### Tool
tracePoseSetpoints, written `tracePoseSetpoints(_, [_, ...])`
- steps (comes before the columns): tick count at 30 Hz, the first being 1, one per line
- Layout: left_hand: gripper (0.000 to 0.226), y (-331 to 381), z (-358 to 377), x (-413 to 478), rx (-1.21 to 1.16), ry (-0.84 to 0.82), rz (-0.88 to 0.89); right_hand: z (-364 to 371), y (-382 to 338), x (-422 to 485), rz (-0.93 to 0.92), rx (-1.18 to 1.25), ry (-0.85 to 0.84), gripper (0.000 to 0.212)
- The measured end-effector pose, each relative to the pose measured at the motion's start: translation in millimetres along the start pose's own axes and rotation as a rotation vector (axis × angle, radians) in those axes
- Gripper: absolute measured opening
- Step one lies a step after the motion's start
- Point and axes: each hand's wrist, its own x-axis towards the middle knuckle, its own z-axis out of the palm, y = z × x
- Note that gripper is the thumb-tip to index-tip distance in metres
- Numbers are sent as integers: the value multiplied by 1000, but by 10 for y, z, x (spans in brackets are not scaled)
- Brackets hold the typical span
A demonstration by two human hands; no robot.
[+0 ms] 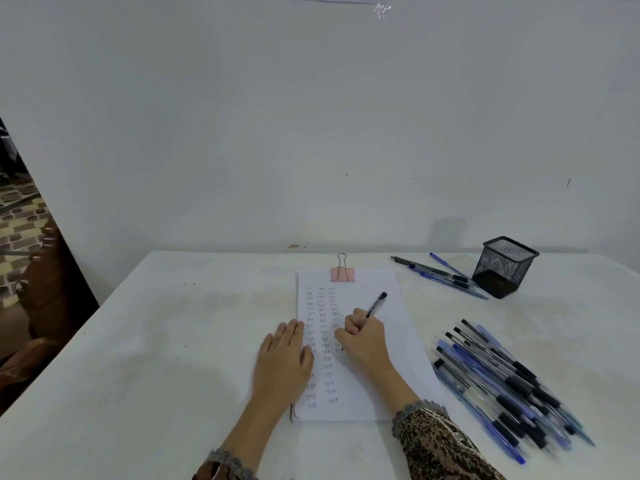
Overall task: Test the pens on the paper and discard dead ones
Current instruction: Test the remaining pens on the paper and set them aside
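Gripping: right hand (360,337) curls round 1 pen (376,304) over paper (381,368), barrel slanting far-right.
Pressing: left hand (284,362) flat on paper's left edge.
Pile: pens (502,386) on table (173,341), nearest the right hand.
Far: mesh cup (504,266), loose pens (440,273) beside it.

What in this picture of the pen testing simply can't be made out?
Head view only:
- Tip of the pen: hidden by the right hand gripping it, so any fresh mark is unseen.
- Mesh holder: inside hidden by its dark wall.
- Pen pile: blurred, uncountable.
- Paper: some words covered by the left hand.
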Motion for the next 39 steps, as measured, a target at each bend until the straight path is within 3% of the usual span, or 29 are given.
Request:
tracePoseSetpoints(4, [53,-8,10,-7,2,10,4,-22,-7,2,72,116,-2,52])
tracePoseSetpoints(8, [53,-4,11,-2,-9,8,4,-249,5,46,343,845,22,48])
tracePoseSetpoints(10, [53,-3,14,-1,-7,10,-1,-319,-1,62,391,1023,55,52])
tracePoseSetpoints(19, [53,-5,14,-4,0,7,-4,-323,25,90,423,1244,196,23])
tracePoseSetpoints(27, [62,-5,25,18,40,-22,-6,-304,-36,25,395,1026,410,30])
tracePoseSetpoints(30, [78,-11,33,19,31,-22,-5,-306,-74,-4,409,960,421,22])
tracePoseSetpoints(32, [73,-17,34,18,13,-10,-5,-371,-124,-11,388,815,398,21])
tracePoseSetpoints(34, [62,-14,27,8,7,-15,-6,-549,-247,8,290,448,370,25])
tracePoseSetpoints(37, [53,-10,11,8,7,-14,-4,-1026,-353,105,113,-323,316,29])
tracePoseSetpoints(39, [53,-4,14,7,9,-4,1,-1403,-273,219,219,-730,282,30])
